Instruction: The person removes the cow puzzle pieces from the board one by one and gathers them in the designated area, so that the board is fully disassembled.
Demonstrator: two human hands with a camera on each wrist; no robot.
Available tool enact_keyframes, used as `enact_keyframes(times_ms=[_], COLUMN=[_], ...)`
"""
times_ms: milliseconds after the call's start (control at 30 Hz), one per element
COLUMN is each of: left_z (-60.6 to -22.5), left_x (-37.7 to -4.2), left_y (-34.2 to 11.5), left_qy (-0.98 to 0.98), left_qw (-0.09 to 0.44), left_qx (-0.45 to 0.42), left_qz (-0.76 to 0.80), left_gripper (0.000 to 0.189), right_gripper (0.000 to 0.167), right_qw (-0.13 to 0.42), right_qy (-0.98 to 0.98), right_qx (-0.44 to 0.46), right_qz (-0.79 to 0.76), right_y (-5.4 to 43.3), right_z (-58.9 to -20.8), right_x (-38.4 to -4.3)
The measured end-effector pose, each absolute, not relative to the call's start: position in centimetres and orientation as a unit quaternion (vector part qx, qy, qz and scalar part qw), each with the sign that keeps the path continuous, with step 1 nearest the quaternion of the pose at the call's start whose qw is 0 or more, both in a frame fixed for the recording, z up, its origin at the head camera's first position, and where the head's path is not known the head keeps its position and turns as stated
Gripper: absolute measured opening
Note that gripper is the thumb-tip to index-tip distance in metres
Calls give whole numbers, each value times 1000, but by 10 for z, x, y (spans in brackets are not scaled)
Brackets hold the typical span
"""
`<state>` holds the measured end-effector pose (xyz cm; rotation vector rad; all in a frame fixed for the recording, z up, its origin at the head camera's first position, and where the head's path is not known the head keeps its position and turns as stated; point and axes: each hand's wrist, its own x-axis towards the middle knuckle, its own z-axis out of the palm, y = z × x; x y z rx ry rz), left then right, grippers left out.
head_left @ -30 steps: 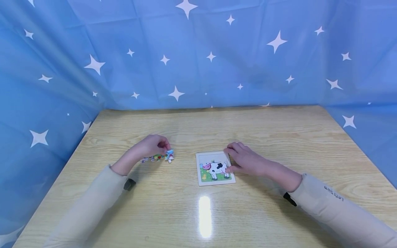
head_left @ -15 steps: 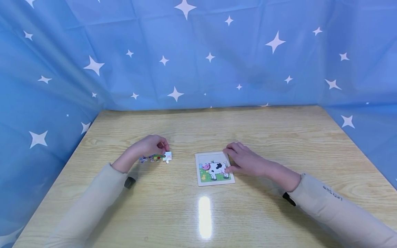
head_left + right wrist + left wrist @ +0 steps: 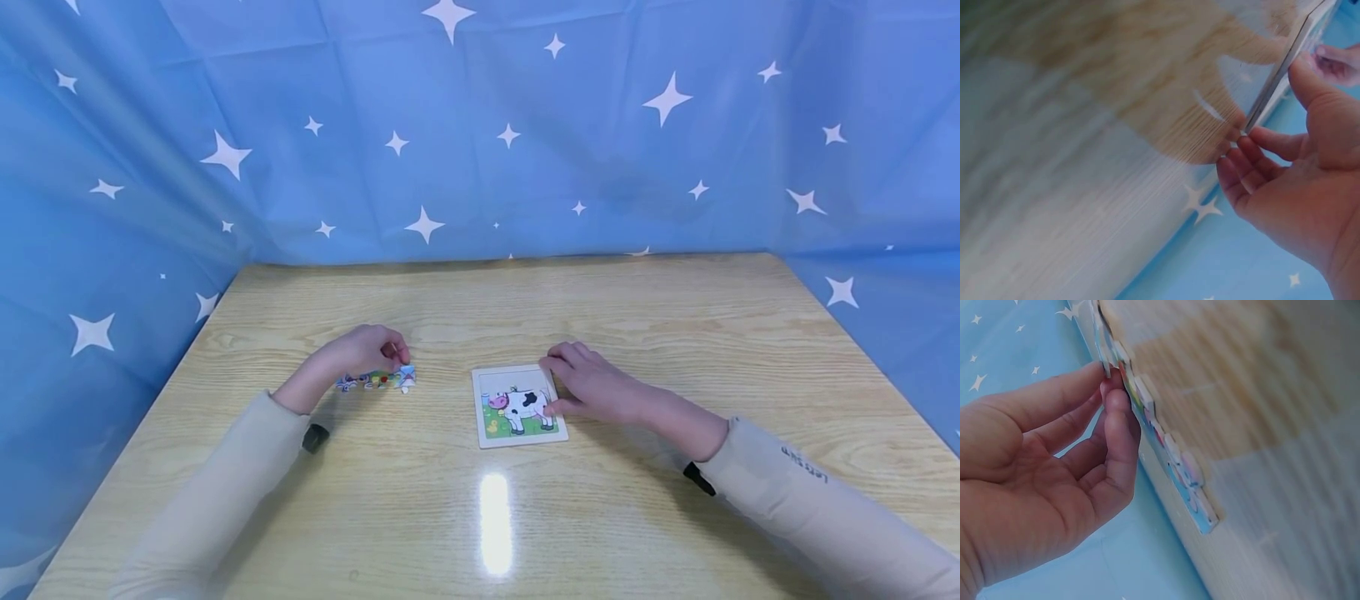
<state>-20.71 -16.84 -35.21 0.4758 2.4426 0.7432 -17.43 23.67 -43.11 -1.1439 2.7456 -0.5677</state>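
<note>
My left hand (image 3: 372, 350) pinches a jigsaw piece (image 3: 407, 379) by its far edge, between thumb and fingertips. The piece has a blue picture and a rounded knob at its near side. In the left wrist view the hand (image 3: 1054, 456) is at the end of a row of loose puzzle pieces (image 3: 1175, 459) lying on the table. My right hand (image 3: 592, 387) holds the right side of a square puzzle board (image 3: 483, 440), index finger at the far right corner and thumb on the side. A cow picture (image 3: 525, 408) fills the lower part of the board; its upper strip is plain.
The wooden table (image 3: 637, 308) reaches back to a blue curtain (image 3: 480, 108) with white stars. Several more puzzle pieces (image 3: 363, 382) lie left of the held one, partly under the left hand. A bright light reflection (image 3: 495, 525) shows on the tabletop.
The left hand's piece has shifted slightly left and changed tilt, with glare crossing it half a second ago. The right hand and the board have stayed in place.
</note>
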Motion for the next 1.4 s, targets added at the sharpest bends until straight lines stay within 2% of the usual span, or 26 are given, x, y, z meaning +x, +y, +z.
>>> enact_keyframes(times_ms=[67,167,400,867,1400], left_z=[-353,-352,-350,-353,-351], left_x=[-208,-208,-208,-203,-186], left_y=[-169,-168,-168,-162,-144], left_qy=[907,908,907,912,898], left_qw=[268,267,273,226,230], left_qx=[179,178,174,192,212], left_qz=[272,270,268,284,309], left_gripper=[8,8,10,8,5], right_gripper=[107,108,106,108,102], right_qw=[52,49,45,47,47], right_qy=[906,906,904,902,903], right_qx=[-378,-379,-383,-383,-384], right_qz=[-184,-182,-184,-193,-189], right_y=[239,239,239,239,240], right_z=[-438,-441,-442,-440,-439], right_x=[-178,-179,-179,-177,-179])
